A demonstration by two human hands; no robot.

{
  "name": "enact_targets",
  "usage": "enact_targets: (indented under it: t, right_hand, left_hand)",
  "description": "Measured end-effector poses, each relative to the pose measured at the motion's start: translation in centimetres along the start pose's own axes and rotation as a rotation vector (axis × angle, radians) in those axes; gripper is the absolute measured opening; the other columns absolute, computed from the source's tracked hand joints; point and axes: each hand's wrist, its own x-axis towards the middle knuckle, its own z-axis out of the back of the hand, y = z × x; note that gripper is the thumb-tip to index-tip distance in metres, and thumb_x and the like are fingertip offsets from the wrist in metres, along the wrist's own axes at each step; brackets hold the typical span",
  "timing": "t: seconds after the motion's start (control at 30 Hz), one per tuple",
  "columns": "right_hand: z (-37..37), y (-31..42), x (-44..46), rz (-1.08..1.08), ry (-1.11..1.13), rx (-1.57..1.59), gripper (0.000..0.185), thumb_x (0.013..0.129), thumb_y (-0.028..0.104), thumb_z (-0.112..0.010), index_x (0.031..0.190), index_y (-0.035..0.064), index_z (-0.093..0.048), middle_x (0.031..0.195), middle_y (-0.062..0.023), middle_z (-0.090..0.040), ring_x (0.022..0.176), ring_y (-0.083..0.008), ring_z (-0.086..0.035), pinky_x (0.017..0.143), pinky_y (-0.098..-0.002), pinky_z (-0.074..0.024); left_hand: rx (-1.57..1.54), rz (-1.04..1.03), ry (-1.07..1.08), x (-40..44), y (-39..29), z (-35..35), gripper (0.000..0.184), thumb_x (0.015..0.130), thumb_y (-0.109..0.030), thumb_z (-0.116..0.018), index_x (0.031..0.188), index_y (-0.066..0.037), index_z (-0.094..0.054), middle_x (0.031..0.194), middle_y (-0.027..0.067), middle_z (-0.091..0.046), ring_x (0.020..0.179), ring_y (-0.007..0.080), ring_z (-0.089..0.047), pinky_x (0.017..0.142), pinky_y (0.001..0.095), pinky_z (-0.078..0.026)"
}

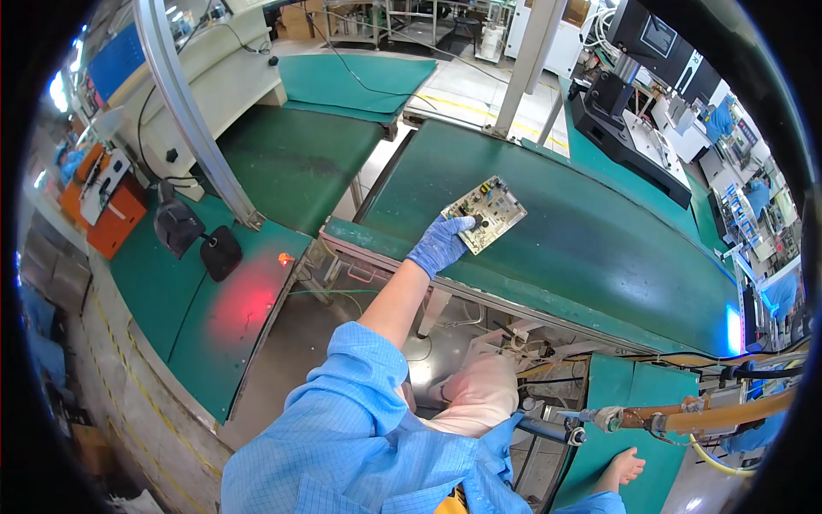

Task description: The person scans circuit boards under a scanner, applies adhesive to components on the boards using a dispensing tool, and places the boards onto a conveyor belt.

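My left hand (442, 246), in a blue knit glove, is closed on the near left edge of a printed circuit board (490, 214). The thumb lies over the board's top face, and the other fingers are mostly hidden. Black, yellow and pale components stand on the board, which is held tilted above a green conveyor belt (556, 231). Far from it, at the lower right, my bare right hand (625, 467) is over a green mat (621, 403). Its fingers are loosely bent and slightly apart, with nothing seen in them.
A black handheld scanner on a stand (178, 224) sits on the left green bench, beside a red light patch. A metal post (193, 111) rises there. Hoses with metal fittings (676, 418) cross near my right hand. A black machine (629, 128) stands at the back right.
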Motion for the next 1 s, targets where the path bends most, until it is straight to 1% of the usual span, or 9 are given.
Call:
enact_targets:
  t: [0.23,0.63,1.0]
  right_hand:
    - [-0.28,-0.02,0.19,-0.007,-0.018,-0.009,0.053,0.081,0.050,-0.039,0.118,0.0121,-0.046,0.118,-0.0097,-0.049,0.108,-0.0289,-0.049,0.084,-0.0460,-0.0410]
    - [-0.32,-0.18,0.30,0.011,0.003,-0.008,0.054,0.082,0.051,-0.038,0.118,0.0114,-0.045,0.119,-0.0096,-0.049,0.108,-0.0297,-0.049,0.084,-0.0463,-0.0413]
    - [-0.78,-0.37,0.50,0.018,-0.018,-0.008,0.054,0.081,0.051,-0.038,0.118,0.0118,-0.046,0.118,-0.0100,-0.049,0.108,-0.0297,-0.049,0.084,-0.0462,-0.0416]
  left_hand:
    - [0.005,-0.010,-0.005,0.09,0.14,0.35,0.046,0.074,0.000,-0.061,0.118,0.002,-0.046,0.110,0.0151,-0.057,0.098,0.0248,-0.058,0.087,0.0376,-0.050]
    - [0.014,-0.008,-0.002,0.32,0.29,0.79,0.045,0.075,0.000,-0.061,0.117,0.000,-0.047,0.111,0.0144,-0.057,0.098,0.0247,-0.059,0.087,0.0373,-0.050]
    - [0.023,-0.010,0.010,-0.06,0.00,-0.06,0.045,0.075,-0.001,-0.061,0.118,0.001,-0.047,0.111,0.0150,-0.057,0.099,0.0246,-0.059,0.088,0.0364,-0.050]
